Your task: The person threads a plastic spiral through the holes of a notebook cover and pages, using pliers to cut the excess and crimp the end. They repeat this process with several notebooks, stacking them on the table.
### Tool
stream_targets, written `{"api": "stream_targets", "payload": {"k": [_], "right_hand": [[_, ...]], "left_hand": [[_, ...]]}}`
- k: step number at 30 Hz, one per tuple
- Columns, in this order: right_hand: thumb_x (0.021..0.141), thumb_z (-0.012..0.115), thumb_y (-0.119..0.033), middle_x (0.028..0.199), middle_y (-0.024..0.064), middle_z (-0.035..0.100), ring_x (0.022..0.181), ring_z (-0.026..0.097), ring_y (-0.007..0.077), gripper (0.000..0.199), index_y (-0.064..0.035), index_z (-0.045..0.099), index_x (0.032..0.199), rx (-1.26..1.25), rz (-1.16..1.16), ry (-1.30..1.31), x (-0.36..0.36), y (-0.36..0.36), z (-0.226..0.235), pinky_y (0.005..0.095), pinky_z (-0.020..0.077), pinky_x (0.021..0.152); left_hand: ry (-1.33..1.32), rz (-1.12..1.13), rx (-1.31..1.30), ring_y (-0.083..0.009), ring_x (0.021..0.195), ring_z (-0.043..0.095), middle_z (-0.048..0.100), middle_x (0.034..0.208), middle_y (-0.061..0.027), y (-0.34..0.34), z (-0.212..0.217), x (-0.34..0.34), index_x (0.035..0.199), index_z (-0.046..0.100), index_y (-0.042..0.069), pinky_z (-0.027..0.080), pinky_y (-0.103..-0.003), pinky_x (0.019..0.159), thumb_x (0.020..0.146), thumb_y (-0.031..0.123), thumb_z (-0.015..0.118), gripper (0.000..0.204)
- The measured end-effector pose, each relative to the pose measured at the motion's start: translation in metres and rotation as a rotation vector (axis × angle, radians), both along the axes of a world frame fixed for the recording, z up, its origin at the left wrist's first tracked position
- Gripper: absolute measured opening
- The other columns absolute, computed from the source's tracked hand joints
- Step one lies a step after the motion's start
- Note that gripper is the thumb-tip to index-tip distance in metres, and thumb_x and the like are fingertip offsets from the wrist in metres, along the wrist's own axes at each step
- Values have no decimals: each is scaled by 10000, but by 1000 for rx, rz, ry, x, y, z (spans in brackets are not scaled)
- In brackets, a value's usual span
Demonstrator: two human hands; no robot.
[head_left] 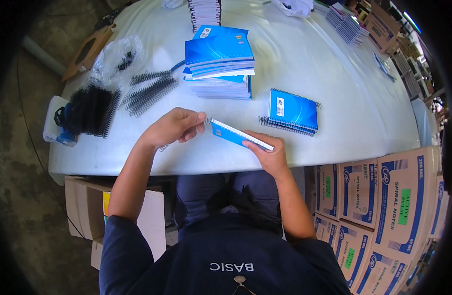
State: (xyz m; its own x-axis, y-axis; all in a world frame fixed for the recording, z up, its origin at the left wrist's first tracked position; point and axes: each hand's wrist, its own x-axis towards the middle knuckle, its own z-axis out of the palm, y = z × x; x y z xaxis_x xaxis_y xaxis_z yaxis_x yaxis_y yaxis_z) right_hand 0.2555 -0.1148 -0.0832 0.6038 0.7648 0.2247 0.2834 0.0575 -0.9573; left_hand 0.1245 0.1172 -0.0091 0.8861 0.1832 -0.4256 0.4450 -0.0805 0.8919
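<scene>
Two bare hands at mid-frame, just over the table's near edge. Left hand (179,127) pinches a dark wire coil (208,121), thumb against fingers; coil end is at the corner of a blue notepad (228,134), can't tell how far it's threaded. Right hand (268,150) clamps the pad's other end, thumb on the cover, pad tilted, center of frame.

Below the table: open carton (81,209) lower left, printed cartons (403,196) stacked lower right, bare gray floor (24,172) along the left.

Surface: white, lightly wrinkled table cover (344,132), edge bowed by the lens. Right of center, spiral-bound notebooks (294,109) in a small pile. Left: black coil bundle (91,110), loose coils (151,94), clear plastic bag (115,59) behind. Upper center: uneven blue-covered stack (219,51), then a taller spiral-edged stack (205,14).

Far side, upper right: more notebook piles (346,25), brown box (381,29) beyond.
</scene>
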Motion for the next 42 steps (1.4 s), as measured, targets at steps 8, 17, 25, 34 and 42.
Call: {"api": "stream_targets", "payload": {"k": [8,17,25,34,42], "right_hand": [[812,664,-17,1000,99,692,851,636,136,266,-30,669,1078,8,35,-8,0,-2,1,246,486,757],[826,633,12,1074,101,670,945,623,137,310,-24,636,1134,112,226,2,5,1,-1,252,475,827],[865,600,-36,1021,107,681,865,619,132,261,2,628,1122,17,155,6,5,2,0,248,475,786],[854,588,-3,1032,138,675,892,654,185,276,-11,626,1127,57,109,-88,-10,3,-1,268,489,782],[809,602,57,1022,156,671,904,667,247,296,4,631,1099,163,17,-185,-43,9,-2,300,506,792]], "left_hand": [[-290,-56,475,-68,711,485,562,803,2,-8,16,1,911,607,64,412,-212,643,808,28,678,130],[-254,-209,166,-116,735,516,593,836,-26,3,0,8,1058,625,27,433,-252,706,823,72,676,245],[-236,-438,887,-274,941,575,591,1058,-102,-9,27,8,1121,548,60,442,-356,800,749,130,720,416],[-236,-499,1437,-306,1086,512,551,1126,-120,-32,36,13,1063,541,82,370,-426,908,681,227,749,459],[-554,-401,1620,-430,1390,98,152,1472,-306,-80,-89,-84,1366,311,-84,7,-634,1054,764,792,335,1063]]}}
